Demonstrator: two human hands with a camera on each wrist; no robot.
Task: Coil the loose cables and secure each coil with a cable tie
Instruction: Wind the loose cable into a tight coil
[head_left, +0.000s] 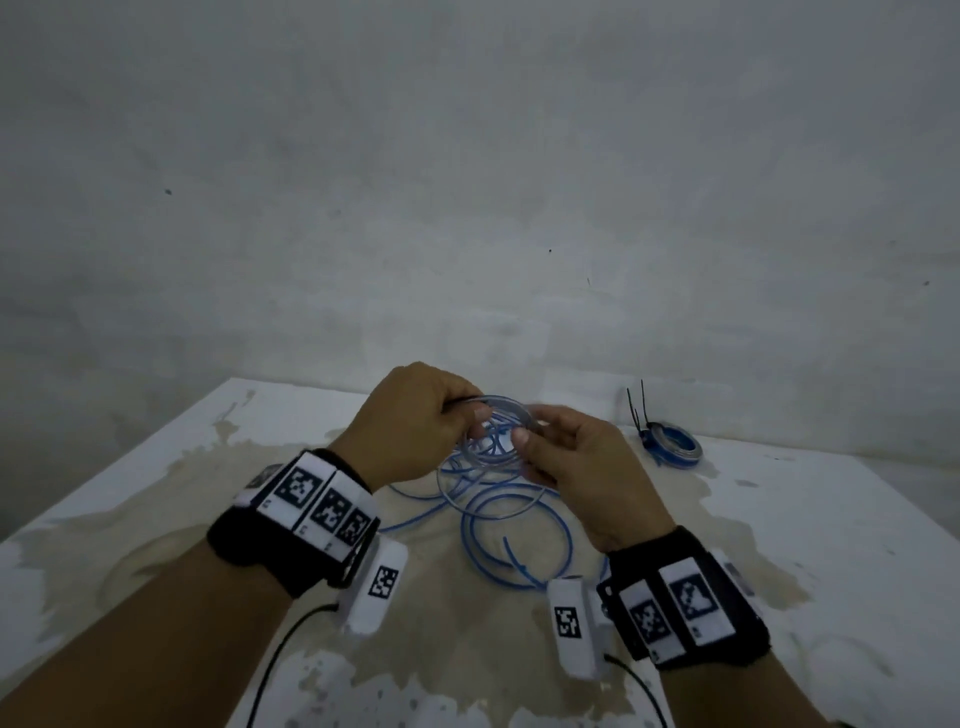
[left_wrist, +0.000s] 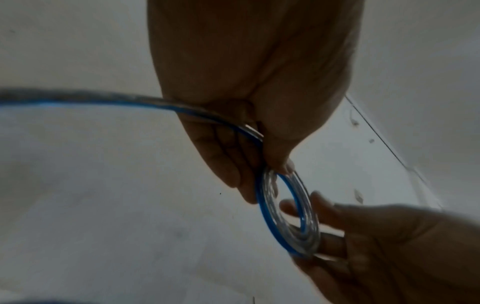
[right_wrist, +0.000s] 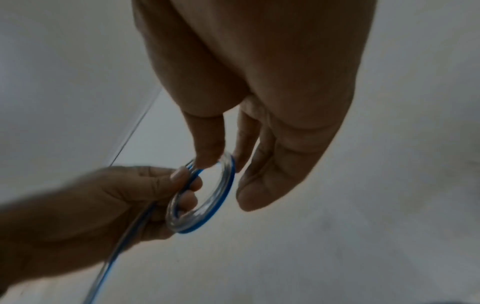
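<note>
Pinching a small blue-and-clear coil between them, the left hand and right hand hold it above the table middle (loose cable sprawls underneath).

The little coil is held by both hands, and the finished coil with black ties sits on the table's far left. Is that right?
Not quite. Both the left hand and right hand do hold the little coil, but the head view shows the finished coil with black ties at the table's far right.

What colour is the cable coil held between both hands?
Blue along one edge, clear silvery beside it; the coil shows best in the left wrist view.
</note>
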